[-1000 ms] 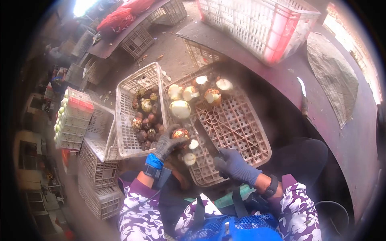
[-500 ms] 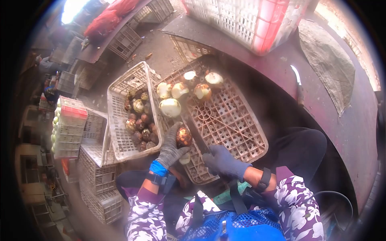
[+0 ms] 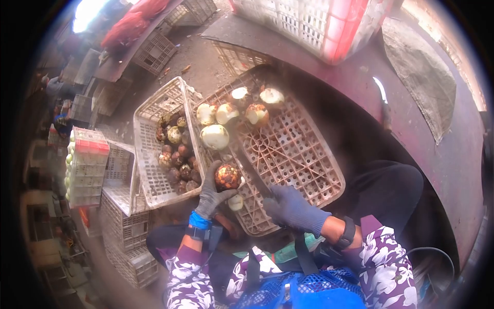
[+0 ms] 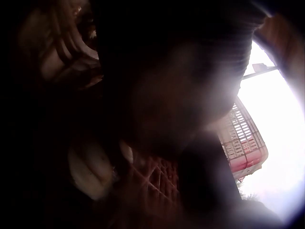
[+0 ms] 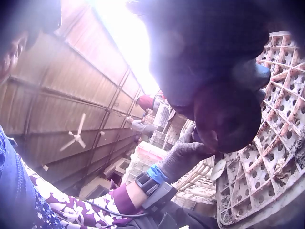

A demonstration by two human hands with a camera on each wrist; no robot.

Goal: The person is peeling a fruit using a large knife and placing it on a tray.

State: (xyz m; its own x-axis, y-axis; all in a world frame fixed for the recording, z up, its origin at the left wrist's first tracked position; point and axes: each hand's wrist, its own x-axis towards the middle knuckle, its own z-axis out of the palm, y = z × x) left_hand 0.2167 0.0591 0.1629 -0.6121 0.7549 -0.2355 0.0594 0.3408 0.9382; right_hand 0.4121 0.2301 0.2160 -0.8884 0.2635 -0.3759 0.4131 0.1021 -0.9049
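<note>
My gloved left hand (image 3: 210, 198) grips a round brown-skinned vegetable (image 3: 226, 176) with orange and yellow patches, fingers along its left side and thumb below. In my gloved right hand (image 3: 296, 206) is a knife, its long dark blade (image 3: 253, 171) pointing up and left, close beside the vegetable. Both are over an upturned lattice crate (image 3: 303, 165). Pale peeled vegetables (image 3: 214, 137) sit at its far left end, and another peeled piece (image 3: 235, 202) is just below my left thumb. The right wrist view shows the left hand (image 5: 181, 160) beyond a dark, blurred foreground. Shadow covers most of the left wrist view.
A tilted crate (image 3: 145, 177) of unpeeled dark rounds (image 3: 177, 167) stands against the left side. Stacked crates (image 3: 126, 221) are farther left. On the purplish table (image 3: 355, 98) at right lie a second knife (image 3: 383, 98) and a grey cloth (image 3: 419, 77), with a red-and-white crate (image 3: 309, 28) behind.
The left hand has turned the vegetable and shifted its grip, so more of the patchy orange surface faces up. The right hand keeps the knife close by. The head view has shifted slightly.
</note>
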